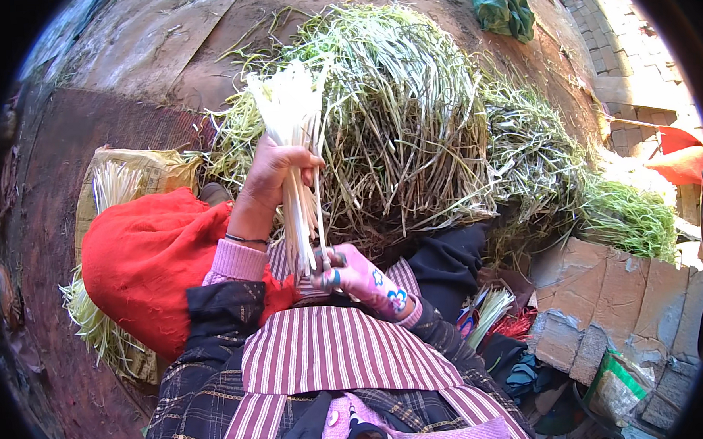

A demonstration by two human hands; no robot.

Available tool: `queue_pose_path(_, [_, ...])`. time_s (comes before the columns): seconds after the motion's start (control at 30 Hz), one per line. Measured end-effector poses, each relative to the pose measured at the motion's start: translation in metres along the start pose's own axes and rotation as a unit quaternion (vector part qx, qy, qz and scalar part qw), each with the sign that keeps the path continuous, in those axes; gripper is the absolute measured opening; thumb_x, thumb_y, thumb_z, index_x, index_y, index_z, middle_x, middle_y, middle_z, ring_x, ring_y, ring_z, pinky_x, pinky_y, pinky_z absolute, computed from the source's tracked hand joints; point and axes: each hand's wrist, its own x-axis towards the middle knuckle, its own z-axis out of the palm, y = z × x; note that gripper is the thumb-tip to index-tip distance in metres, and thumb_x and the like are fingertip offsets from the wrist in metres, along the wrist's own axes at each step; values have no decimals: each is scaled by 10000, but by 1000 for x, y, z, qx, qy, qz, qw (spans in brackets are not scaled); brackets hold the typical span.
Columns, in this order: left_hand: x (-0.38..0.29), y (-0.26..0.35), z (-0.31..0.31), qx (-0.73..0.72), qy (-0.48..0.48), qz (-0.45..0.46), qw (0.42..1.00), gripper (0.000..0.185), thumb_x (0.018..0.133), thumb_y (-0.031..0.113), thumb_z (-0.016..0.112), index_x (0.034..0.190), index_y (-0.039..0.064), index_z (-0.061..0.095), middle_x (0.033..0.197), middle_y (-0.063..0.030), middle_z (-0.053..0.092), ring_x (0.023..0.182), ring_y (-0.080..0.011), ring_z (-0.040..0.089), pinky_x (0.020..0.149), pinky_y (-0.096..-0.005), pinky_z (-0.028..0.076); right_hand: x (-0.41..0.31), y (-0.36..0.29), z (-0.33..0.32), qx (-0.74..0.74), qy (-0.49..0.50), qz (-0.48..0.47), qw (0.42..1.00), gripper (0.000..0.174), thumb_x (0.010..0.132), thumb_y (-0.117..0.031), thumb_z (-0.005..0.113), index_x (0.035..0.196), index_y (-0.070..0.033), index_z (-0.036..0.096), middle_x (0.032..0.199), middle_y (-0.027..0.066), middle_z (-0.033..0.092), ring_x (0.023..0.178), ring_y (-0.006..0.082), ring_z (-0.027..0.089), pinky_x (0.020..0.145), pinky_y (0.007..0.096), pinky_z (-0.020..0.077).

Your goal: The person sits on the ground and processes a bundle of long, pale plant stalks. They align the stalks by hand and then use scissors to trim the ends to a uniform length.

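Note:
My left hand [286, 166] is bare and closed around a bundle of pale, thin plant stalks [292, 103] held upright before me. My right hand [336, 271], in a pink floral glove or sleeve with the fingertips showing, is at the lower end of the bundle, its fingers closed on the end of one stalk that stands slightly apart. Just beyond both hands lies a large heap of long green and yellowish stalks [405, 115]. A red cloth [145, 260] covers something over my left leg.
At the left, more pale stalks [114, 184] lie on a yellowish sack [167, 163]. Cardboard [599, 290] and a green-and-white bag [619, 384] are at the right. A green plastic bag [501, 9] lies beyond the heap, and a smaller green pile [628, 217] lies to its right.

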Motion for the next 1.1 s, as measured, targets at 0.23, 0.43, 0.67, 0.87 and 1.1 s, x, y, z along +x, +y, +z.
queue_pose_path(0.23, [11, -5, -20, -38, 90, 26, 995, 184, 634, -66, 592, 814, -75, 559, 605, -137, 601, 430, -163, 566, 395, -271, 485, -56, 6, -11, -38, -32, -29, 998, 331, 750, -280, 744, 802, -12, 556, 803, 4, 542, 754, 95, 487, 713, 257, 413])
queue_pose_path(0.43, [30, -24, -52, -104, 194, 23, 975, 104, 700, -61, 571, 802, -82, 574, 694, -168, 616, 464, -158, 548, 432, -269, 484, -105, -38, -14, -125, -49, -212, 968, 175, 747, -105, 723, 756, -9, 577, 740, 54, 576, 695, 173, 561, 658, 304, 458])
queue_pose_path(0.67, [32, -32, -76, -127, 222, 34, 966, 117, 713, -60, 565, 819, -109, 573, 736, -188, 618, 495, -174, 555, 450, -274, 489, -141, -65, -83, 105, -223, -453, 857, 206, 887, -149, 554, 1056, -32, 576, 882, 65, 612, 783, 126, 572, 687, 260, 480])
queue_pose_path(0.87, [18, -19, -50, -92, 172, 30, 980, 117, 705, -44, 559, 812, -88, 575, 727, -198, 627, 479, -177, 561, 433, -285, 500, -64, -26, -122, -418, 427, -122, 793, 451, 799, -31, 658, 1229, -30, 522, 1054, 116, 635, 972, 223, 616, 829, 289, 505])
queue_pose_path(1.1, [-2, -8, -22, -58, 88, 10, 994, 81, 690, -55, 592, 767, -80, 594, 690, -181, 642, 445, -174, 571, 401, -271, 495, 20, 24, -59, -518, 228, -185, 804, 364, 795, -255, 687, 1091, -53, 625, 990, 155, 653, 986, 319, 607, 832, 404, 463])
